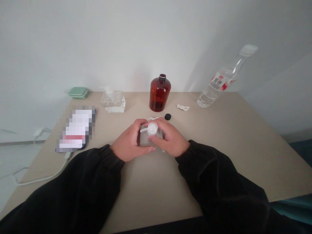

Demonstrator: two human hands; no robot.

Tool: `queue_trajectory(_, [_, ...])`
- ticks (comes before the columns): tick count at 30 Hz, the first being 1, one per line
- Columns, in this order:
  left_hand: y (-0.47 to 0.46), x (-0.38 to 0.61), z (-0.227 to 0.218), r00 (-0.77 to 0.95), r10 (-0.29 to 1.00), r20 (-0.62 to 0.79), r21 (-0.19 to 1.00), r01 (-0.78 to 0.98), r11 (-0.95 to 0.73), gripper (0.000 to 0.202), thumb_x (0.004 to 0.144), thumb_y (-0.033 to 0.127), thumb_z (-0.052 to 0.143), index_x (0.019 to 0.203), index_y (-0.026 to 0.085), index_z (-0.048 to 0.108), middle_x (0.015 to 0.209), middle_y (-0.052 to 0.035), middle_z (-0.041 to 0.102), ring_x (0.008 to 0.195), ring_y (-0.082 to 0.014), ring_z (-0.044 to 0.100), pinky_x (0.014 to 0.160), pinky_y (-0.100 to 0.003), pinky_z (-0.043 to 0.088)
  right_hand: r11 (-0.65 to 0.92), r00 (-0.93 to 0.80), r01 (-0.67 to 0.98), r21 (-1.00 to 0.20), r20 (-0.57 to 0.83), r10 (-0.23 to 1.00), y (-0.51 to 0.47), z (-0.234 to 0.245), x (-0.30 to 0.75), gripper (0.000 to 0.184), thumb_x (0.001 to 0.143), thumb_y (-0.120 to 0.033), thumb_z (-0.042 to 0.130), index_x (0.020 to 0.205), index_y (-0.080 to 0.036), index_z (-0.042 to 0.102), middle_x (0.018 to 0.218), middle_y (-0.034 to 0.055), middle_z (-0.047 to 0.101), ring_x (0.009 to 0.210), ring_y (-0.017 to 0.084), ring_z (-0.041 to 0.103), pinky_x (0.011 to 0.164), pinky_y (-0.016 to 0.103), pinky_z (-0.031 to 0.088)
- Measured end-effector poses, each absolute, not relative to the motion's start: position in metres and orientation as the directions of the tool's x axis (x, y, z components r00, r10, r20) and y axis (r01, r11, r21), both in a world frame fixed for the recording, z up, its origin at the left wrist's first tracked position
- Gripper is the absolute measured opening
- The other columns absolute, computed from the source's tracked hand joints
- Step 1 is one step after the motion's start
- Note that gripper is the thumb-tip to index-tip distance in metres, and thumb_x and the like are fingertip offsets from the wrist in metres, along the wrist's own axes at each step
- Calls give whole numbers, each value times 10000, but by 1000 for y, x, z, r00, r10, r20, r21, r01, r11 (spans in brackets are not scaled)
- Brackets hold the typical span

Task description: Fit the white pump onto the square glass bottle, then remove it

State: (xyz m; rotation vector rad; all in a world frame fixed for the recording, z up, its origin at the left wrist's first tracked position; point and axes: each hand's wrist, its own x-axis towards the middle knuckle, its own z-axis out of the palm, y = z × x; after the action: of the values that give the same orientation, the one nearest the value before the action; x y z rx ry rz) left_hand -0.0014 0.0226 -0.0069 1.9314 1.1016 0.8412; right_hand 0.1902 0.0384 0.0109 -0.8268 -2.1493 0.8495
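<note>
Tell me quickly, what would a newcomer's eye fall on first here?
Probably the uncapped reddish-brown bottle, standing out against the pale wall behind the hands. Next, the left hand and right hand around a clear pump bottle with a white top, near the middle of the view. Then perhaps the tall clear bottle with red on its label, at the right.

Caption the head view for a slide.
Both hands hold a clear pump bottle in front of an uncapped amber bottle and a small black cap.
</note>
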Motion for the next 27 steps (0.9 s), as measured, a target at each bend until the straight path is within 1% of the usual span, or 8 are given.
queue_trajectory(5, [22,-1,-5,409,894,181,844,402,-355,673,655,346,789,1184,209,396,1083,-71,560,959,-256,580,849,-417,475,595,-554,269,-758,384,739,41,7,191,280,857,-341,599,1107,-214,588,1056,75,604,1001,230,562,910,413,452])
queue_trajectory(11, [22,1,-3,395,903,168,858,393,-331,667,640,306,796,1169,195,405,1083,-70,552,956,-250,582,849,-422,485,621,-578,222,-752,412,705,43,6,193,294,899,-392,542,1118,-201,590,1062,83,603,1015,229,556,922,416,447])
queue_trajectory(16, [22,0,-4,400,897,189,860,373,-348,651,649,324,792,1160,204,407,1082,-71,557,956,-253,586,834,-415,492,625,-589,224,-748,407,698,43,8,193,314,914,-422,511,1126,-205,591,1074,86,607,1010,232,560,916,420,452])
queue_trajectory(27, [22,0,-3,404,895,190,863,365,-348,671,645,337,795,1171,200,401,1094,-71,556,967,-250,578,849,-398,481,639,-586,208,-741,428,687,43,6,194,311,916,-378,522,1143,-178,591,1078,97,610,1017,227,559,924,408,446])
